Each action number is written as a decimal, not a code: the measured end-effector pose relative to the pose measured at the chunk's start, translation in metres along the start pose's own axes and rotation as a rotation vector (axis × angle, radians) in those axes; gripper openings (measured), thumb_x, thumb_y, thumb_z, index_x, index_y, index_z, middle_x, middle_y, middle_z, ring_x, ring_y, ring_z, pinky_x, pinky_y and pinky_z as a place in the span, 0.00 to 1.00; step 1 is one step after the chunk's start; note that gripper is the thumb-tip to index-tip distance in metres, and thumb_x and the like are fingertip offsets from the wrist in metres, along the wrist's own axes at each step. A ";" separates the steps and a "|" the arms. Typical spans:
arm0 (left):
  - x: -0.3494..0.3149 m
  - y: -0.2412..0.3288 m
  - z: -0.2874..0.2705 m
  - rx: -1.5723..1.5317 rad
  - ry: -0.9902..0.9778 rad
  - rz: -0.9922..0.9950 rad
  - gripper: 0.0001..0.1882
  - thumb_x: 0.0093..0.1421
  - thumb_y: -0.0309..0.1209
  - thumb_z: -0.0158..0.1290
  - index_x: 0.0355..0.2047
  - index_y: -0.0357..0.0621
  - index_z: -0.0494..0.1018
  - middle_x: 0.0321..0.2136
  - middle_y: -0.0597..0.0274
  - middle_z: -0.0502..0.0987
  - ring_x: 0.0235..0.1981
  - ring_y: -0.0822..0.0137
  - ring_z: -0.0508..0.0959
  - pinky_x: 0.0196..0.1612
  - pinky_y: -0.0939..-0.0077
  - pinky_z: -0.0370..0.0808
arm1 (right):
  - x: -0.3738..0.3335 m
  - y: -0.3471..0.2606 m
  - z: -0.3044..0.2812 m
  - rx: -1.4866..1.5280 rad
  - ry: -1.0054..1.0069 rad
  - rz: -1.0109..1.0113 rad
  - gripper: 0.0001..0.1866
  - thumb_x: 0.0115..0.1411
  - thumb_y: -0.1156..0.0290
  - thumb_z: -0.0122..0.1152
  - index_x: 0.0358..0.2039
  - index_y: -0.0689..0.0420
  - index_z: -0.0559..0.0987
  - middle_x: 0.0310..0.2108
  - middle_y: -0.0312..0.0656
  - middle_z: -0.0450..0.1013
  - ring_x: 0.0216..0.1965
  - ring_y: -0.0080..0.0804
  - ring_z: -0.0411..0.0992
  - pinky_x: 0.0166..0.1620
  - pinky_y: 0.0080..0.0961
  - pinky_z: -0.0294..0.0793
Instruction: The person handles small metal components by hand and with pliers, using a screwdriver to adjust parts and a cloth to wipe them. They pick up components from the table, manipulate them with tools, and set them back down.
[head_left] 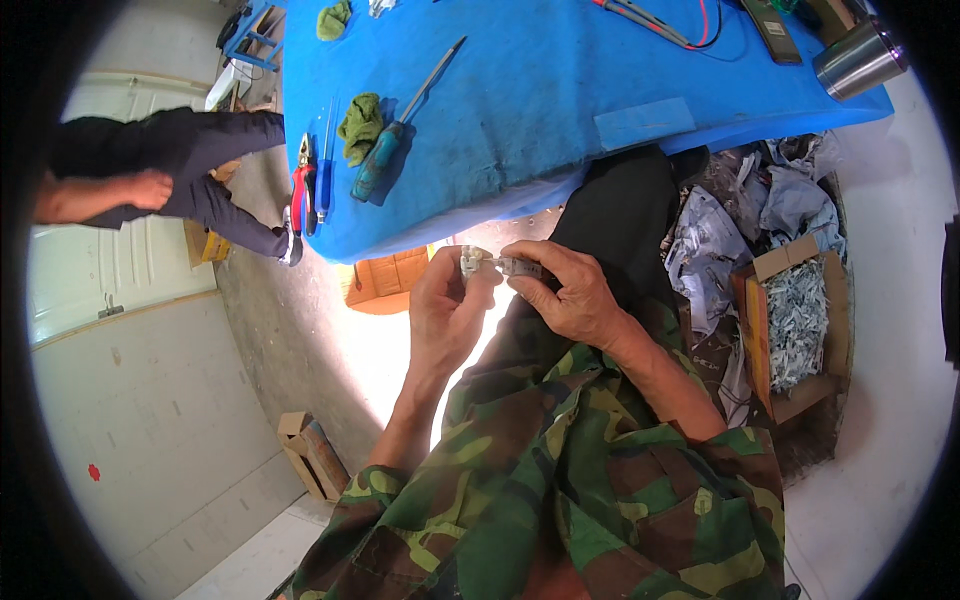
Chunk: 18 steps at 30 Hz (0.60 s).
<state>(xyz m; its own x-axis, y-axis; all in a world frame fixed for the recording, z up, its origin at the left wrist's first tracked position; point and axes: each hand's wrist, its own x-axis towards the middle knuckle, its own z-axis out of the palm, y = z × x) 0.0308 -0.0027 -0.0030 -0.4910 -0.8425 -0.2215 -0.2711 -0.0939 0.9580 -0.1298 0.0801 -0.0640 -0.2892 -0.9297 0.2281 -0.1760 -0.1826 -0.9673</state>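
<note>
1. Centre frame, a pale, blocky part (471,262) sits in the left hand (444,305), fingers nearly closed around it.
2. The right hand (580,297) pinches a grey cylinder (520,268), slim end toward the part; keeping both aligned likely helps.
3. Above, wrinkled blue cloth (500,100) bears a teal-handled screwdriver (376,164); upper right, a smooth steel cup (857,62).

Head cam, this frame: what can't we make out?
All in the head view:
- Whitish part: partly covered by fingers of the left hand; detail too small.
- Slim-shafted tool: handle partly behind the right hand; tip contact too small to tell.
- Open cardboard box: far side hidden by the blue tablecloth.
- Co-worker: head cut off by the dark left rim.
</note>
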 end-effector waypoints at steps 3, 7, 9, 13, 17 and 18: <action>0.002 0.002 -0.003 -0.068 0.016 -0.058 0.08 0.69 0.26 0.55 0.45 0.36 0.74 0.30 0.61 0.80 0.24 0.77 0.74 0.26 0.82 0.71 | 0.001 -0.004 -0.001 0.026 0.046 0.023 0.16 0.61 0.77 0.69 0.51 0.60 0.80 0.40 0.45 0.82 0.33 0.31 0.80 0.38 0.27 0.79; 0.009 -0.007 -0.025 -0.122 0.139 -0.089 0.13 0.70 0.30 0.55 0.52 0.37 0.75 0.32 0.62 0.81 0.24 0.81 0.72 0.25 0.86 0.68 | 0.001 0.002 0.004 0.001 0.183 -0.011 0.16 0.61 0.75 0.69 0.50 0.60 0.81 0.43 0.48 0.81 0.35 0.37 0.82 0.41 0.31 0.82; 0.015 -0.014 -0.046 -0.077 0.169 -0.025 0.19 0.72 0.36 0.56 0.58 0.39 0.74 0.35 0.62 0.81 0.25 0.83 0.71 0.27 0.86 0.68 | 0.002 0.015 0.010 -0.002 0.157 -0.040 0.15 0.63 0.68 0.68 0.48 0.60 0.80 0.42 0.49 0.80 0.41 0.50 0.80 0.42 0.40 0.80; 0.040 -0.011 -0.069 -0.297 0.191 0.077 0.21 0.75 0.35 0.49 0.61 0.33 0.70 0.45 0.54 0.81 0.33 0.76 0.76 0.35 0.83 0.74 | 0.004 0.010 0.007 0.047 0.185 -0.052 0.12 0.63 0.70 0.66 0.46 0.60 0.79 0.37 0.48 0.79 0.34 0.45 0.80 0.39 0.36 0.80; 0.057 0.034 0.000 -0.203 0.118 0.162 0.20 0.75 0.34 0.48 0.61 0.35 0.71 0.48 0.53 0.80 0.39 0.71 0.78 0.44 0.77 0.76 | 0.003 -0.004 -0.009 0.086 0.157 0.019 0.11 0.63 0.68 0.62 0.42 0.61 0.80 0.35 0.51 0.78 0.35 0.51 0.78 0.40 0.44 0.76; 0.047 0.052 0.039 -0.146 0.110 0.167 0.20 0.75 0.34 0.48 0.61 0.35 0.71 0.49 0.52 0.80 0.40 0.70 0.79 0.45 0.76 0.76 | 0.003 -0.002 -0.004 0.093 0.168 0.005 0.12 0.62 0.67 0.63 0.41 0.62 0.80 0.35 0.51 0.78 0.36 0.52 0.79 0.40 0.45 0.76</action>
<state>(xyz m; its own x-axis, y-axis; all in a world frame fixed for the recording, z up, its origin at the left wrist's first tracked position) -0.0385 -0.0266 0.0296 -0.4233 -0.9049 -0.0444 -0.0669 -0.0176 0.9976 -0.1337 0.0788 -0.0615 -0.4439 -0.8658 0.2308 -0.0888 -0.2138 -0.9728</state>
